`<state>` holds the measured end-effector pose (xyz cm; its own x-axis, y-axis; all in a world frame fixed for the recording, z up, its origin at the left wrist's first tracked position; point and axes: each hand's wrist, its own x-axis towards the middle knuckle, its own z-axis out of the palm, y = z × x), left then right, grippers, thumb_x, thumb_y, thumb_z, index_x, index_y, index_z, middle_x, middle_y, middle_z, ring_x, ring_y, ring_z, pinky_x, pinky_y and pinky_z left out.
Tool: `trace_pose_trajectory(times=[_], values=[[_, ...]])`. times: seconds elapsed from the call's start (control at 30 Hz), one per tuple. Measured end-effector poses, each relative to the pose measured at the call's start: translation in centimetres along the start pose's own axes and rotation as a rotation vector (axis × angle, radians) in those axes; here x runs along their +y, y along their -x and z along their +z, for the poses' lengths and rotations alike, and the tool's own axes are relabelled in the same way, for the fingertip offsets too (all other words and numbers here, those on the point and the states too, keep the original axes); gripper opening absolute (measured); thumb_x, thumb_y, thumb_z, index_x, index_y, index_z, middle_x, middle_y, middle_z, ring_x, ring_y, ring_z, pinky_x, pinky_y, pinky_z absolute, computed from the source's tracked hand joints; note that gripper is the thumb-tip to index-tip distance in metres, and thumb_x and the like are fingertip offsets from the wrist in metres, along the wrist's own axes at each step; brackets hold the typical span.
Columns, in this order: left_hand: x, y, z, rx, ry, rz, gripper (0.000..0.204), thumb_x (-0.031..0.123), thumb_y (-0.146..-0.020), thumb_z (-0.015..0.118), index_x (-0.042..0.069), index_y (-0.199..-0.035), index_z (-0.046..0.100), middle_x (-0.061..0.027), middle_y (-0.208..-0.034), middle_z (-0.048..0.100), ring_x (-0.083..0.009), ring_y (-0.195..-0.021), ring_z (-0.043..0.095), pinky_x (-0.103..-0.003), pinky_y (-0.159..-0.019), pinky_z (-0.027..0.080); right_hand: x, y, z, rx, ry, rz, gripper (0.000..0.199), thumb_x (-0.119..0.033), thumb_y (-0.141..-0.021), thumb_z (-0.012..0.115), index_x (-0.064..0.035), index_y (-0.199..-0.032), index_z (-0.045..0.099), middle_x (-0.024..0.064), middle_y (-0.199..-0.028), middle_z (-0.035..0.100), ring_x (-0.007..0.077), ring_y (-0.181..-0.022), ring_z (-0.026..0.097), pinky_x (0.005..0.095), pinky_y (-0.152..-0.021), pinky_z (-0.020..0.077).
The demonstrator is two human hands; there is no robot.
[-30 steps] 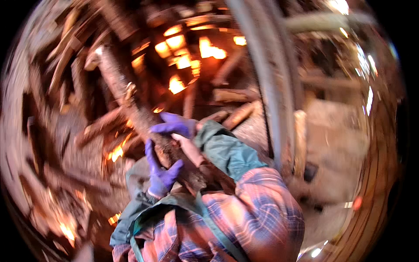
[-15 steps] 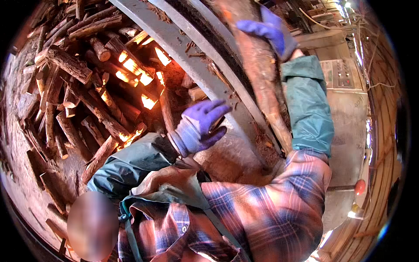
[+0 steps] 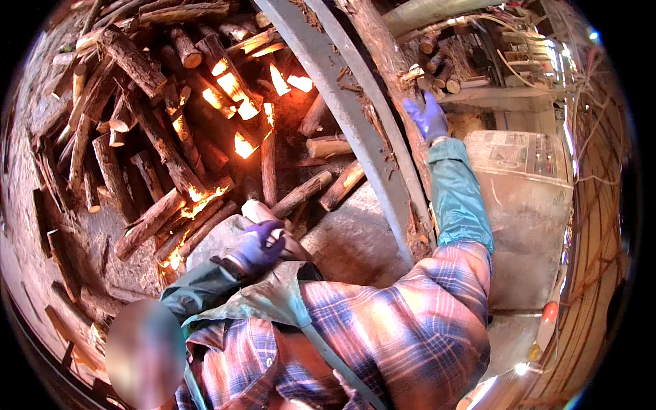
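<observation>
The right hand (image 3: 427,115), in a purple glove, lay spread along a long rough log (image 3: 383,65) leaning beside the grey curved frame (image 3: 342,109), high above the fire. The left hand (image 3: 258,247) curled round the pale end of a shorter log (image 3: 263,213) just before the burning woodpile (image 3: 205,116). The long log could slip off the open palm and drop toward the flames, since nothing gripped it. Its lower end was hidden behind the teal sleeve (image 3: 458,198), and the left fingertips were hard to make out
</observation>
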<state>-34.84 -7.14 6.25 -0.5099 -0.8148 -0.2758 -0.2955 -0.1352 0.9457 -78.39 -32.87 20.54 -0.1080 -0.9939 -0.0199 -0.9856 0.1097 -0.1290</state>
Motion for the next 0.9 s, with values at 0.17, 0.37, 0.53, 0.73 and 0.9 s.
trace_pose_trajectory(times=[0.17, 0.37, 0.53, 0.73, 0.9], values=[[-10.0, 4.9, -3.1, 0.217, 0.194, -0.264, 0.041, 0.012, -0.087, 0.069, -0.001, -0.124, 0.057, -0.0114, -0.115, 0.066, -0.0201, -0.105, 0.063, -0.031, -0.094, 0.049, -2.3, -4.1, 0.5, -0.125, 0.148, 0.331, 0.116, -0.067, -0.056, 0.080, -0.0011, -0.142, 0.040, 0.0265, -0.139, 0.048, 0.0386, -0.128, 0.048, 0.0443, -0.108, 0.0392], [-9.4, 3.4, -3.0, 0.075, 0.148, -0.358, 0.045, 0.020, -0.089, 0.067, -0.002, -0.126, 0.055, -0.0154, -0.119, 0.064, -0.0221, -0.110, 0.061, -0.033, -0.096, 0.047, 0.2, -0.6, -1.0, -0.249, -0.058, 0.272, 0.106, -0.062, -0.057, 0.082, 0.0000, -0.136, 0.048, 0.0260, -0.135, 0.052, 0.0367, -0.123, 0.054, 0.0412, -0.104, 0.0430], [-4.9, -2.4, -2.7, -0.091, 0.214, -0.251, 0.042, 0.020, -0.089, 0.066, -0.001, -0.124, 0.057, -0.0139, -0.116, 0.065, -0.0203, -0.107, 0.061, -0.033, -0.094, 0.048, 1.1, 3.1, -3.2, -0.215, -0.785, 0.222, 0.059, -0.025, -0.076, 0.077, 0.0014, -0.123, 0.053, 0.0174, -0.119, 0.062, 0.0234, -0.107, 0.062, 0.0330, -0.093, 0.0509], [-5.3, -5.1, 0.2, -0.170, 0.081, -0.270, 0.040, 0.017, -0.090, 0.066, -0.002, -0.124, 0.056, -0.0126, -0.116, 0.064, -0.0190, -0.104, 0.060, -0.031, -0.093, 0.048, 3.1, 5.1, -1.0, 0.019, -0.467, -0.054, 0.075, -0.042, -0.066, 0.087, 0.0006, -0.120, 0.055, 0.0103, -0.115, 0.061, 0.0240, -0.111, 0.057, 0.0346, -0.100, 0.0429], [-8.7, -3.1, 2.6, -0.224, 0.277, -0.349, 0.045, 0.016, -0.088, 0.068, -0.002, -0.127, 0.055, -0.0138, -0.121, 0.062, -0.0212, -0.111, 0.059, -0.034, -0.099, 0.046, 4.7, 8.1, -0.9, 0.014, -0.057, 0.083, 0.080, -0.059, -0.062, 0.081, 0.0009, -0.112, 0.061, 0.0241, -0.107, 0.065, 0.0374, -0.102, 0.063, 0.0408, -0.089, 0.0485]])
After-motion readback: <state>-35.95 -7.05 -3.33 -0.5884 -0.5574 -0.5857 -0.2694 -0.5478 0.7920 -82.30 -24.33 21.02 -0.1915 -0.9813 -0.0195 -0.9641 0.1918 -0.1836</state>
